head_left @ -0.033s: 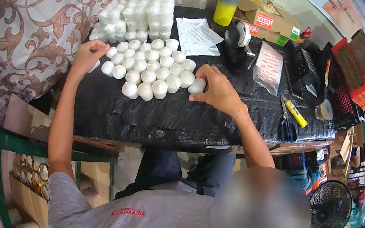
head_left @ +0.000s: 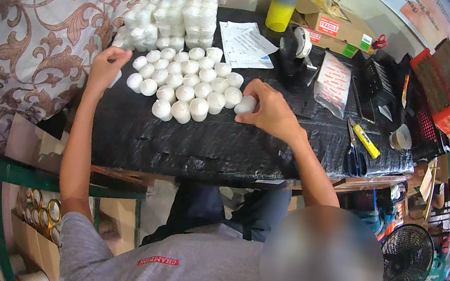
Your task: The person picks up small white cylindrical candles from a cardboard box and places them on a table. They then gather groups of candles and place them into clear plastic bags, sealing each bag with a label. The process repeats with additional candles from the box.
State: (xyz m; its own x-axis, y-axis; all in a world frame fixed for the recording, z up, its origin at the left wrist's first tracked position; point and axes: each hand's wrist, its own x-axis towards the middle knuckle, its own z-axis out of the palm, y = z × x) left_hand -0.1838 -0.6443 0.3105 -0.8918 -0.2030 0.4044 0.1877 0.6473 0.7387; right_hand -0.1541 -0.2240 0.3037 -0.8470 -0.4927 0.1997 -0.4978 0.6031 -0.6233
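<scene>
Several short white candles stand upright in close rows on the black-covered table. My right hand has its thumb and fingers around one white candle at the right end of the group. Beside the group's left edge is my left hand, its fingers curled and slightly apart from the nearest candles. Below its palm peeks a small white piece; most of it is hidden, and its kind does not show. Behind the loose candles, plastic-wrapped packs of white candles are stacked.
Paper sheets, a tape dispenser and a grey-yellow bottle are at the back. To the right lie a plastic packet, scissors and a yellow cutter. A patterned curtain borders the table's left.
My left hand has drawn slightly left, away from the candles, and the white piece by its palm has shifted along with it. My right hand stays around its candle.
</scene>
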